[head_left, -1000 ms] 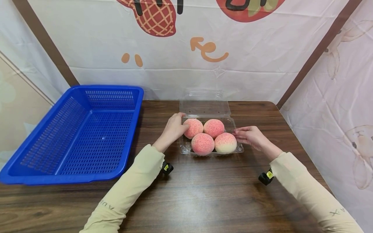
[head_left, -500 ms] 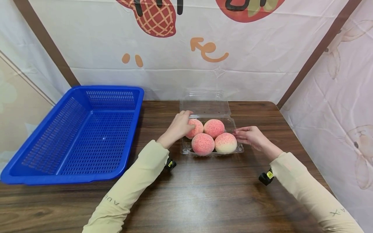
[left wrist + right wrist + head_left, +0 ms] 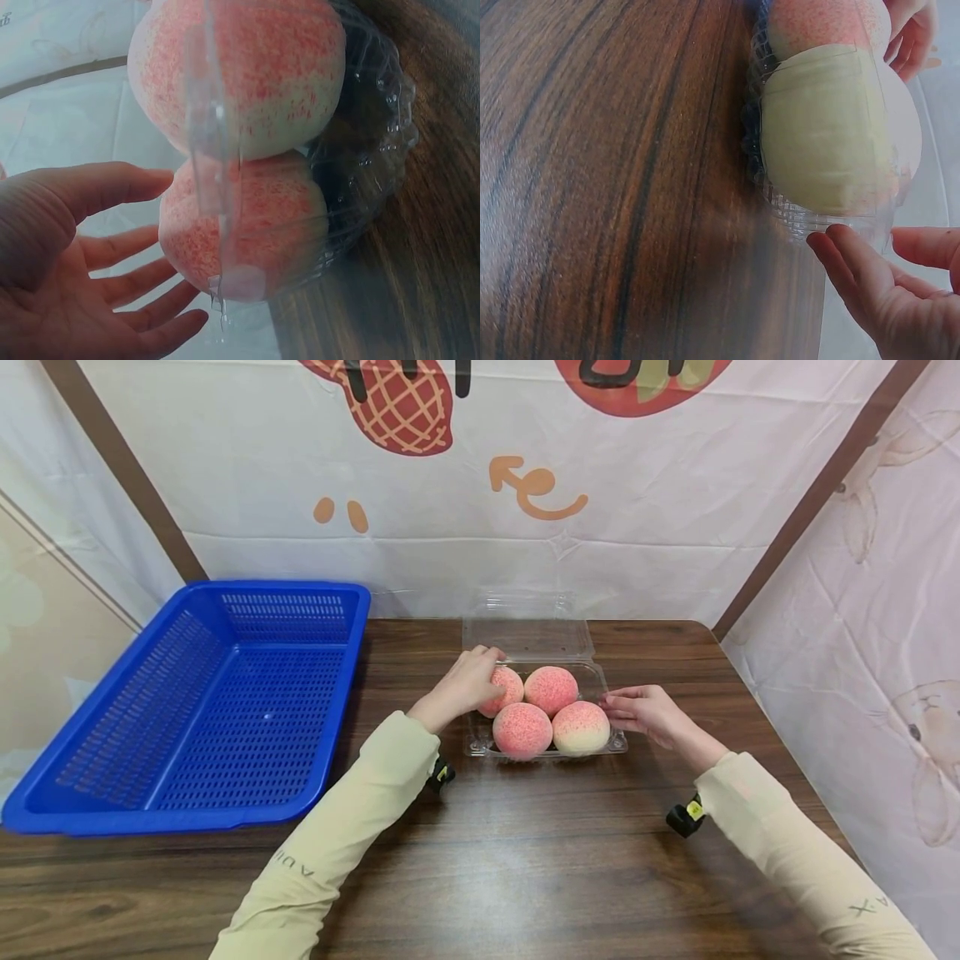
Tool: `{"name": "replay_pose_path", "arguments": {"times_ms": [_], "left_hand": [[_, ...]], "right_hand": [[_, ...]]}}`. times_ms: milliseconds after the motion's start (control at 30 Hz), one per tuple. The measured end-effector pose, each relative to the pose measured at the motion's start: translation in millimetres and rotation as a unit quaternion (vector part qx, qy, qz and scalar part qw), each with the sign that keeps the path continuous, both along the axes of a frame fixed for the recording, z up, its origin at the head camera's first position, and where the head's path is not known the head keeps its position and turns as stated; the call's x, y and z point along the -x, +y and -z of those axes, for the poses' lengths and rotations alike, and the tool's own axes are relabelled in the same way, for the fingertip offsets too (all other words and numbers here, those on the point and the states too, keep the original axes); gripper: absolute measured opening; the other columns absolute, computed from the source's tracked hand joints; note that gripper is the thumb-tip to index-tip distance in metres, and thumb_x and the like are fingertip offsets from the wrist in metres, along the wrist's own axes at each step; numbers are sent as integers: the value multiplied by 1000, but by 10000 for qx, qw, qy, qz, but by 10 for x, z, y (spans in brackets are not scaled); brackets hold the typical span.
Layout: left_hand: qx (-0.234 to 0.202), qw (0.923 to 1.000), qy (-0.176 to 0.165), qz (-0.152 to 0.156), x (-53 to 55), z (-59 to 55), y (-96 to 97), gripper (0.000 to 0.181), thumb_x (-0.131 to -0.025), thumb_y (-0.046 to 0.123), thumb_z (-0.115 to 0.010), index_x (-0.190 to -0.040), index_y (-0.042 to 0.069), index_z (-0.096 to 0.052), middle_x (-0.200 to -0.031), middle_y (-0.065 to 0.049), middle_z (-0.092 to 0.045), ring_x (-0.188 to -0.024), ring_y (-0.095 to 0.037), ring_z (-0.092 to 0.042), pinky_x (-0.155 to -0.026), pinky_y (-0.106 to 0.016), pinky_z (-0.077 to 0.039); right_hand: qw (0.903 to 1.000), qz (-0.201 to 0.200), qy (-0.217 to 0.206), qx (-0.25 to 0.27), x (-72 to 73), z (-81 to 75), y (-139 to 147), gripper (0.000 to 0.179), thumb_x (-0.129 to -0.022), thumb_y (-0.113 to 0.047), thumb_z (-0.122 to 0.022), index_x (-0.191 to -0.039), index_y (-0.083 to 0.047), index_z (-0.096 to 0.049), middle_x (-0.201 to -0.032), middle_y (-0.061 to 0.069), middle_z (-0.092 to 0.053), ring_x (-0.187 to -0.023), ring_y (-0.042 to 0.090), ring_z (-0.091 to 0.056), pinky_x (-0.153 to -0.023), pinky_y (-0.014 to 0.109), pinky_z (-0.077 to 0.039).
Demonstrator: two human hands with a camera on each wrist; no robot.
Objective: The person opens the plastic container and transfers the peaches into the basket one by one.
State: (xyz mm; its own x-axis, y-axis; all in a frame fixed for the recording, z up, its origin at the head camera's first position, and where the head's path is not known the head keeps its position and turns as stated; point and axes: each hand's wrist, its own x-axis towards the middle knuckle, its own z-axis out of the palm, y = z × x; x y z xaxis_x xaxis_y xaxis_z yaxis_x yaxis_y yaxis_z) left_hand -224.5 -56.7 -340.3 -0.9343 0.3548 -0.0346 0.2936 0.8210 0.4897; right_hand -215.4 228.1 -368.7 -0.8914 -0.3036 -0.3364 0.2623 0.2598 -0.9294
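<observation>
Several pink-and-cream peaches fill a clear plastic clamshell box (image 3: 477,745) on the table, its lid (image 3: 525,637) folded back behind it. My left hand (image 3: 471,680) reaches over the box's left side to the far-left peach (image 3: 510,685). In the left wrist view, that hand's fingers are spread and loosely bent, with the thumb tip at the peach (image 3: 247,225); whether they touch it I cannot tell. At the box's right end, my right hand (image 3: 647,712) pinches the plastic rim between thumb and fingers, beside the near-right peach (image 3: 821,135).
A large blue plastic basket (image 3: 351,693) stands on the left of the brown wooden table (image 3: 510,860). Printed cloth (image 3: 637,560) hangs behind the table and along the right side.
My left hand has moved right and slightly away from me, from the box's left edge to over the far-left peach. The right hand stays at the rim.
</observation>
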Motion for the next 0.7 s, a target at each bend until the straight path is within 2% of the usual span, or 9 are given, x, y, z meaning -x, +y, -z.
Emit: {"name": "replay_pose_path", "arguments": {"times_ms": [233,467,700], "left_hand": [[178,9993,-117,304,21,-2,2,50,-74,4,-59,-123,2,-51,-121,-15,-48,-110,-30,-42,-90,-37,-37],[415,9976,-138,528,47,19,4,56,-69,2,-63,-123,4,-52,-121,-14,-48,-106,-29,-41,-87,-36,-37],[655,9956,-134,652,64,36,13,58,-70,5,-67,-125,8,-51,-122,-13,-46,-106,-29,-40,-87,-37,-39]], "right_hand": [[10000,64,15,-30,-8,14,-13,45,-96,-9,-41,-129,19,-32,-130,32,-40,-89,5,-60,-87,30,-46],[9998,117,131,-134,-16,20,-21,45,-96,-9,-43,-128,20,-34,-128,32,-43,-87,4,-60,-86,31,-46],[9994,123,269,-182,-37,28,-54,44,-95,-7,-43,-129,20,-33,-131,35,-38,-86,2,-59,-85,29,-47]]}}
